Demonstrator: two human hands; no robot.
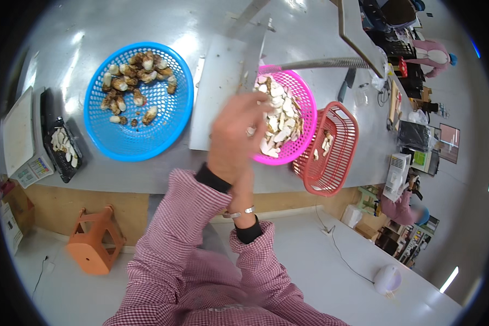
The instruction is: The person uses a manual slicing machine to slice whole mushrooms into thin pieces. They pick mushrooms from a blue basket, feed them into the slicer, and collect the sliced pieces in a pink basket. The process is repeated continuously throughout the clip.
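Observation:
My left hand [232,136] is blurred and lies over the near end of a metal slicing board [212,85], its fingers reaching to the left rim of a pink plastic colander [309,126]. Below it, my right hand [243,179] is mostly hidden by the left; a bracelet is on its wrist. Whether either hand holds anything is not clear. Pale mushroom slices [283,116] fill much of the colander. Left of the board, a blue plastic colander [140,153] holds several whole mushrooms [120,84] with brown, soiled parts.
A red plastic basket [352,142] with a few slices stands at right, a knife [344,87] beyond it. At left are a digital scale [20,134] and a black tray [67,173] of slices. An orange stool [90,252] stands below. Other people work in the right background.

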